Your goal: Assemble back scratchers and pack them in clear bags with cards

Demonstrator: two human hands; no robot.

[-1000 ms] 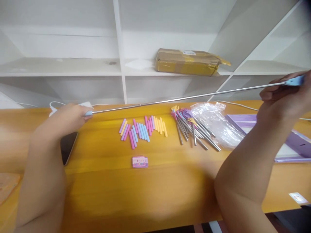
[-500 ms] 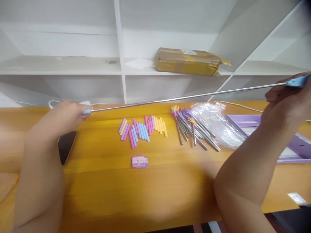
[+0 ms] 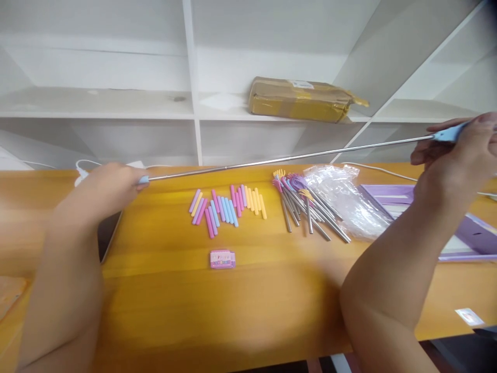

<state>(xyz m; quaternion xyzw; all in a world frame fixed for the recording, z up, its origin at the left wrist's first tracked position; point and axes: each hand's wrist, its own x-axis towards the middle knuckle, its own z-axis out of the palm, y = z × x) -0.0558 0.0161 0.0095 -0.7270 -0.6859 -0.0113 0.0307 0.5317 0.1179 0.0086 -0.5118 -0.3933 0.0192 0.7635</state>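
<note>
A telescopic back scratcher (image 3: 287, 158) is stretched out between my hands, its long metal rod sloping slightly up to the right. My left hand (image 3: 111, 184) is closed around its light blue end at the left. At the far right, my right hand (image 3: 460, 147) grips the wider light blue end, partly covered by the fingers. Below the rod lie loose pink, purple, blue and yellow sleeves (image 3: 219, 207) in rough rows. Right of them is a pile of short metal rods with small coloured claw heads (image 3: 310, 204). A small pink printed box (image 3: 222, 259) sits nearer to me.
A clear plastic bag (image 3: 349, 202) touches the rod pile. Behind my right forearm is an open purple box (image 3: 473, 233). A dark phone (image 3: 107, 233) lies beside my left forearm. A taped brown parcel (image 3: 303, 98) rests on the white shelf. A small card (image 3: 469, 316) lies near the front edge.
My right hand has moved a little left and slightly down with its end of the back scratcher. My left hand has shifted slightly right. The rod stays extended.
</note>
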